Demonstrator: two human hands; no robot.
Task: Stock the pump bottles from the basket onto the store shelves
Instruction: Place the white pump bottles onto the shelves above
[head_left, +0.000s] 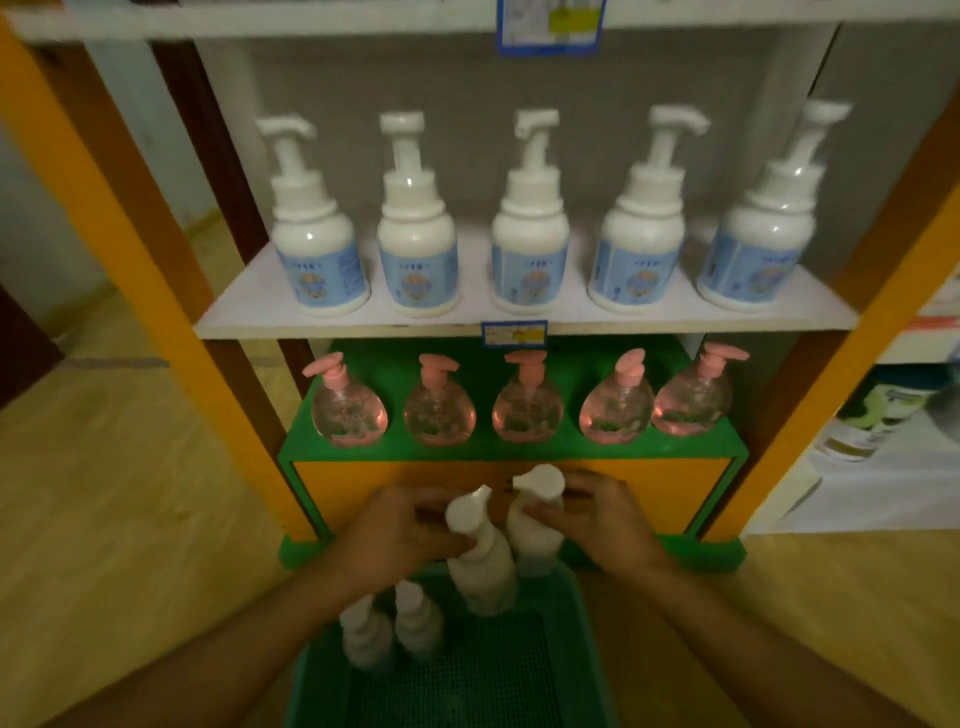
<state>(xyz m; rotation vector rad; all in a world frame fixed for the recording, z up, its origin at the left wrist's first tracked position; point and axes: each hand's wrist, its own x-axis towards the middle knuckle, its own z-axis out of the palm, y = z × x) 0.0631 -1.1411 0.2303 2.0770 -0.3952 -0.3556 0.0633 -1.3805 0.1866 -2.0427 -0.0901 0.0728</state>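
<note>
Both hands are closed around white pump bottles above the far edge of the green basket (582, 613): the left hand (400, 535) is wrapped about the neck of one white bottle (480, 566), and the right hand (597, 519) grips a second white bottle (535, 525) just beside it. The two held bottles are upright and nearly touching, in front of the orange panel below the green shelf (509, 452). Two more white bottles (389, 629) are left standing in the basket's near left part. Five blue-labelled bottles (527, 249) are already lined along the white shelf (332, 325), and five pink bottles (527, 410) along the green shelf. The stocking is judged well advanced, with four bottles not yet shelved; where they belong cannot be told.
</note>
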